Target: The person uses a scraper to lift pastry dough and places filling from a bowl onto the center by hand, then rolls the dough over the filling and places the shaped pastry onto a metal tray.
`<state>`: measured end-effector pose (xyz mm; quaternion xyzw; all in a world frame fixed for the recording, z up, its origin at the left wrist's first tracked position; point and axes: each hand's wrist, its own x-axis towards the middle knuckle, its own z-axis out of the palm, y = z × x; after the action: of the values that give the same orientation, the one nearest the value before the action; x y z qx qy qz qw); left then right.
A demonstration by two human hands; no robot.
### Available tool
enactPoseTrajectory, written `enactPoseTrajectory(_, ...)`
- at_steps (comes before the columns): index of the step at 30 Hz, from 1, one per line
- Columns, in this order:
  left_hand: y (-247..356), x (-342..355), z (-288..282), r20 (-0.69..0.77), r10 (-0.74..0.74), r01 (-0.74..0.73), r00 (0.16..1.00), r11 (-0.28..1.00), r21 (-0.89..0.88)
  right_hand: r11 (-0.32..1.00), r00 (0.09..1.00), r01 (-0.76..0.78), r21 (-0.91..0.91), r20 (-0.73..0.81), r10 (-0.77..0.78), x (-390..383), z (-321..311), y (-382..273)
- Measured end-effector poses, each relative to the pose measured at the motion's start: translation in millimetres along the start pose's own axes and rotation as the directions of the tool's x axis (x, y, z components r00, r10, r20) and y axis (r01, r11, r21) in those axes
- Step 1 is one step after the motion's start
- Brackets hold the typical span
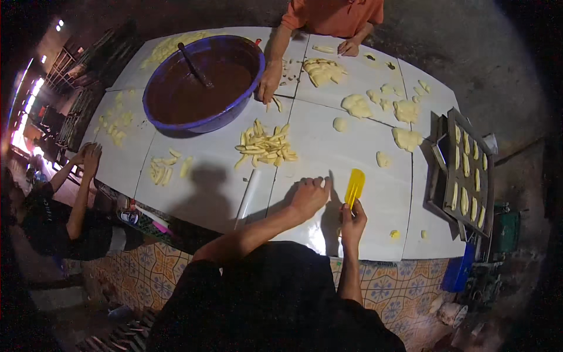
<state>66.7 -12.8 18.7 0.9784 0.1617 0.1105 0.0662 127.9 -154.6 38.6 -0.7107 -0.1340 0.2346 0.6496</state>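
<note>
My right hand (353,224) grips a yellow plastic dough scraper (355,185) by its lower end, its blade raised toward the far side. Just left of it, my left hand (311,198) is over the white tiled table (346,152), holding nothing, with its fingers apart. A pile of cut banana-like strips (265,144) lies beyond my left hand. A white rod, like a rolling pin (248,193), rests left of my left forearm. Pale dough pieces, among them a round ball (340,124) and a larger lump (407,139), lie farther off to the right.
A big blue basin (246,108) of brown liquid, with a dark stirring stick (193,66) in it, stands at the far left. Stacked trays (448,193) bearing shaped dough are at the right edge. One co-worker's hand (270,81) works opposite; another person's hands (88,157) are at left.
</note>
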Motion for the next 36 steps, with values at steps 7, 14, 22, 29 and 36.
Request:
enactPoseTrajectory(7, -36, -7, -28, 0.328, -0.097, 0.214, 0.940, -0.579, -0.787, 0.993, 0.997, 0.032, 0.110, 0.067, -0.040, -18, 14, -2)
enactPoseTrajectory(14, -47, -12, -63, 0.338, -0.554, 0.075, 0.761, -0.442, -0.894, 0.860, 0.910, 0.394, -0.325, 0.265, -0.317, -50, 53, -16)
enactPoseTrajectory(22, -33, -16, -81, 0.504, -0.605, -0.237, 0.616, -0.753, -0.614, 0.709, 0.707, 0.687, -0.162, 0.374, -0.600, -55, 70, -20)
enactPoseTrajectory(29, -33, -21, -61, 0.479, -0.602, -0.283, 0.639, -0.763, -0.582, 0.755, 0.745, 0.635, -0.164, 0.388, -0.543, -55, 71, -26)
enactPoseTrajectory(36, -28, -34, -43, 0.391, -0.601, -0.283, 0.697, -0.731, -0.620, 0.694, 0.704, 0.697, -0.178, 0.350, -0.618, -50, 71, -11)
